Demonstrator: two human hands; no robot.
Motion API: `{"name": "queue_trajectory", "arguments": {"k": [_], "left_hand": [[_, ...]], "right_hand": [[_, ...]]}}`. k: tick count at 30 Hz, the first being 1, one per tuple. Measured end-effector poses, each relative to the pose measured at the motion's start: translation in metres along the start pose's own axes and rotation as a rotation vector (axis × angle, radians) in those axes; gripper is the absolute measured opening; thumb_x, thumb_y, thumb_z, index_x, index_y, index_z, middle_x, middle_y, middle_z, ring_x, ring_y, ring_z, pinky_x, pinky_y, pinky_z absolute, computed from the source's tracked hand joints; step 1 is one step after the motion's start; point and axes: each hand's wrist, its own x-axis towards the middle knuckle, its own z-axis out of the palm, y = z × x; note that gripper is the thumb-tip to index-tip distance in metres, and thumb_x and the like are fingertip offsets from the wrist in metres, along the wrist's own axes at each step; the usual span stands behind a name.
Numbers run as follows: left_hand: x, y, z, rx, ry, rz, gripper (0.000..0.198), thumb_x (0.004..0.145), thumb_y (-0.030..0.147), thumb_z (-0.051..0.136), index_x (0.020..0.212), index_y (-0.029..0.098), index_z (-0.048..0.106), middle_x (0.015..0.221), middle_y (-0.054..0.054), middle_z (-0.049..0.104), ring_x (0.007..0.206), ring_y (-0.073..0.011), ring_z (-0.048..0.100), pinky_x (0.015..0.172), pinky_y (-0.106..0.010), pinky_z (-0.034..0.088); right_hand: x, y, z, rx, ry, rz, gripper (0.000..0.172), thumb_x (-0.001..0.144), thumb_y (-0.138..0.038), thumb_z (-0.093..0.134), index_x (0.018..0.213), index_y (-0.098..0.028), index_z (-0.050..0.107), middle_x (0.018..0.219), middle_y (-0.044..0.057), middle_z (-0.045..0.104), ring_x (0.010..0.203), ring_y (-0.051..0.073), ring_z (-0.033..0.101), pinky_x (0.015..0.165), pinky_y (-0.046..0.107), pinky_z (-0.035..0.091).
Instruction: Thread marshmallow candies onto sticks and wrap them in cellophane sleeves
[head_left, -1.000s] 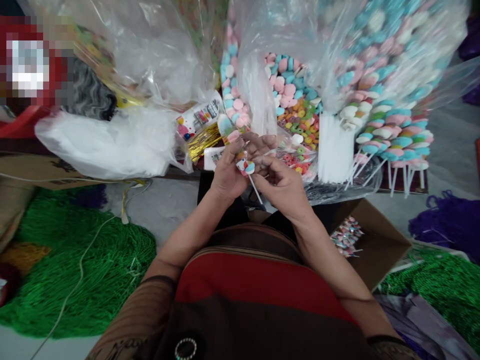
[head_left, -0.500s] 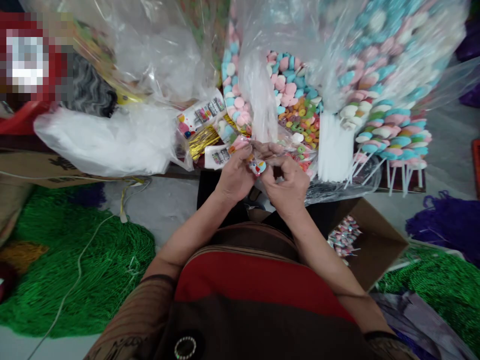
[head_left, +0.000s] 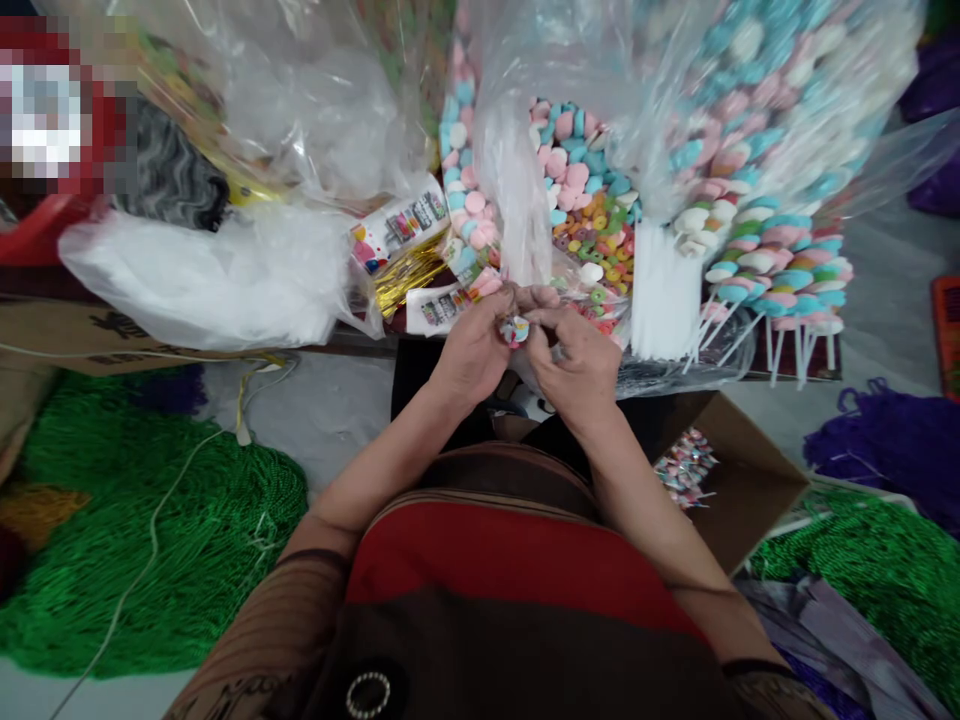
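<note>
A candy skewer in a clear printed wrapper point(head_left: 514, 330) is between my two hands, its round blue-and-white end facing me. My left hand point(head_left: 474, 345) is closed around it. My right hand point(head_left: 579, 352) pinches at the same wrapper, thumb and forefinger bent in; its exact hold is partly hidden. Just left of the hands lie printed candy bags point(head_left: 435, 308) and gold twist ties point(head_left: 411, 280). Beyond them, loose pink, blue and white candies point(head_left: 574, 175) and ring gummies point(head_left: 592, 235) fill an open plastic bag.
White sticks point(head_left: 664, 295) stand bundled to the right, beside finished candy skewers point(head_left: 795, 265) with sticks poking toward me. An open cardboard box point(head_left: 757, 480) by my right side contains wrapped candies point(head_left: 686, 465). Green cord point(head_left: 150, 520) is heaped on the left floor; a white plastic bag point(head_left: 217, 280) lies above.
Both hands stay together at the wrapped candy skewer. Its end has turned slightly and sits deeper between my fingers. The whole view has shifted a little.
</note>
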Motion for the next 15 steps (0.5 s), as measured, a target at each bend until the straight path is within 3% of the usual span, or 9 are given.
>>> {"name": "queue_trajectory", "arguments": {"k": [5,9,12,15], "left_hand": [[0.002,-0.003,0.003,-0.210,-0.024,-0.158,0.036,0.106,0.043,0.036,0.099,0.022,0.065,0.103,-0.008,0.078,0.108,-0.0213,0.074,0.086,-0.039,0.062],[0.008,-0.005,-0.003,-0.182,0.029,-0.106,0.035,0.107,0.047,0.038,0.115,0.025,0.064,0.119,-0.008,0.074,0.119,-0.0232,0.071,0.088,-0.040,0.061],[0.008,0.003,-0.003,-0.273,0.117,-0.122,0.031,0.108,0.039,0.037,0.119,0.025,0.062,0.122,-0.006,0.073,0.125,-0.0228,0.068,0.094,-0.041,0.060],[0.004,0.018,0.002,-0.499,0.181,-0.216,0.027,0.107,0.035,0.041,0.114,0.023,0.064,0.119,-0.005,0.074,0.129,-0.0228,0.066,0.102,-0.042,0.057]], "right_hand": [[-0.007,0.004,0.004,-0.048,0.133,0.087,0.020,0.097,-0.029,0.050,0.091,-0.025,0.069,0.082,0.006,0.075,0.074,0.019,0.071,0.075,0.034,0.059],[-0.011,0.002,-0.005,0.140,0.186,0.122,0.018,0.100,-0.032,0.051,0.103,-0.024,0.067,0.093,0.005,0.075,0.084,0.019,0.071,0.079,0.036,0.060],[-0.008,0.000,-0.011,0.267,0.090,0.072,0.013,0.098,-0.029,0.057,0.103,-0.024,0.069,0.103,0.006,0.075,0.100,0.020,0.072,0.089,0.039,0.059],[-0.007,-0.002,-0.010,0.368,-0.010,0.074,0.013,0.097,-0.027,0.059,0.102,-0.024,0.071,0.104,0.006,0.077,0.099,0.019,0.073,0.089,0.038,0.060]]}}
